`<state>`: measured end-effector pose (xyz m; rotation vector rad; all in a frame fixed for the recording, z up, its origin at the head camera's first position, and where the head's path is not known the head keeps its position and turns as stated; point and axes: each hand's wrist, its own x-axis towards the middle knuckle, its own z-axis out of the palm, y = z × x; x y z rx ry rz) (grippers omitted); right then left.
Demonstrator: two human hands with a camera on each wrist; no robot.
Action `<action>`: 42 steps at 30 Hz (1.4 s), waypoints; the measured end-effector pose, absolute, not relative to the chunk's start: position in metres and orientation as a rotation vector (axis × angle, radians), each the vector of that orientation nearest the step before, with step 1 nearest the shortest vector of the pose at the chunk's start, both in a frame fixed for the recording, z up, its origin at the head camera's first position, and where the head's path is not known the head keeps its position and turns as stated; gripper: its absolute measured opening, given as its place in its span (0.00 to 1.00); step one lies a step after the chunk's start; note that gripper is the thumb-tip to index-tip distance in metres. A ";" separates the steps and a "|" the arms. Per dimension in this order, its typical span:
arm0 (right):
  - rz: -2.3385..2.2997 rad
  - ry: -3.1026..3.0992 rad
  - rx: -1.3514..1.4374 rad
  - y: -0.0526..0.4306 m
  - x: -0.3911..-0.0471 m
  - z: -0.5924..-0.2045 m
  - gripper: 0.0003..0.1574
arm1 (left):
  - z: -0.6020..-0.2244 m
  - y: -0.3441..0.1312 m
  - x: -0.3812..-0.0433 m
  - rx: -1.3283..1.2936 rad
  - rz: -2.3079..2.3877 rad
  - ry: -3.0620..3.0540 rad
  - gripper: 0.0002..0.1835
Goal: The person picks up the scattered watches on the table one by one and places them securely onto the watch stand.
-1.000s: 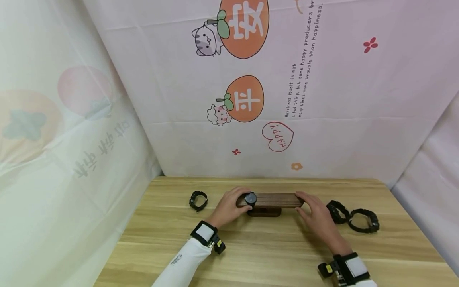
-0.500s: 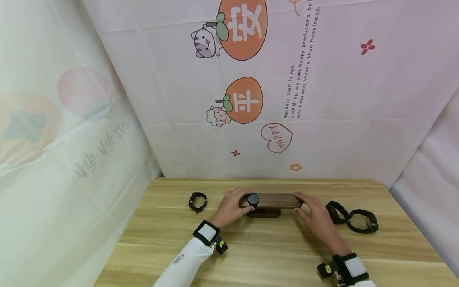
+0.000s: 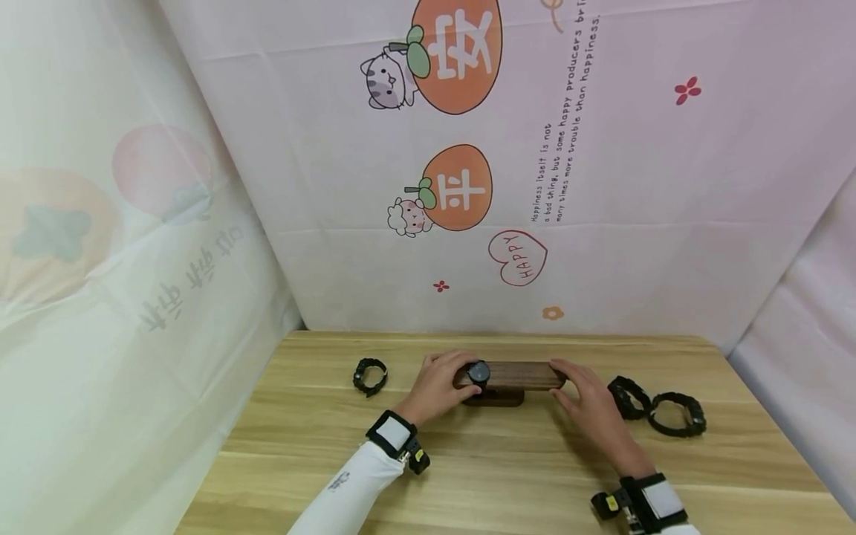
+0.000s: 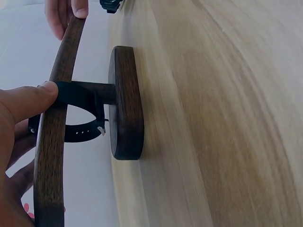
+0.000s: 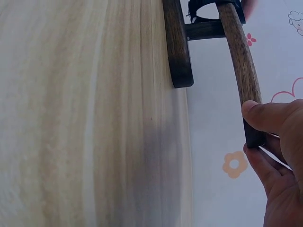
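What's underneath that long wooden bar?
Under the bar: a short post, a dark base, and a looped watch strap. The tabletop directly beneath the base is covered.

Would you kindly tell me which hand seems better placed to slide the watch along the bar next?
Probably the left hand: its thumb touches the watch near one end of the bar, while the right hand grips the opposite end.
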<state>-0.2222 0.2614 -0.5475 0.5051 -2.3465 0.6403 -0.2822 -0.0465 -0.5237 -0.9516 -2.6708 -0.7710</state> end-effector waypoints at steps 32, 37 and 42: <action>0.638 -2.350 0.501 0.260 -0.221 -0.547 0.41 | -0.522 -0.052 -0.277 -0.964 -0.677 -2.673 0.33; 0.627 -2.350 0.501 0.260 -0.222 -0.549 0.41 | -0.527 -0.062 -0.276 -0.969 -0.716 -2.644 0.32; 0.621 -2.344 0.502 0.261 -0.223 -0.549 0.41 | -0.531 -0.075 -0.272 -0.936 -0.756 -2.615 0.32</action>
